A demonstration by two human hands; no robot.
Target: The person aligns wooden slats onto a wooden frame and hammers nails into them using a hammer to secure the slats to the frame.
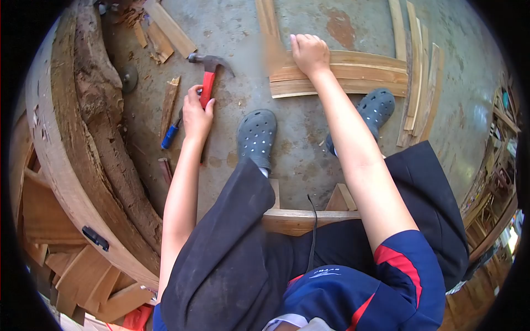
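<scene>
My left hand [197, 115] has its fingers closed round the handle of a claw hammer [209, 80] with a red grip and a dark metal head. Close beside that hand, on the concrete floor, lies a screwdriver-like tool with a blue handle [170, 137]. My right hand [311, 55] is closed in a fist over the upper edge of a panel of wooden slats [342, 86], laid side by side. What its curled fingers hold, if anything, is hidden. A blurred patch covers the panel's left end. My clog [376, 107] overlaps the panel's lower edge.
Several long wooden strips [422, 99] lie at the panel's right end. A thick rough log [99, 105] stretches along the left side, with scrap boards [168, 27] near its far end. Beneath me is a low wooden seat [292, 220]. More wood offcuts [88, 276] are piled lower left.
</scene>
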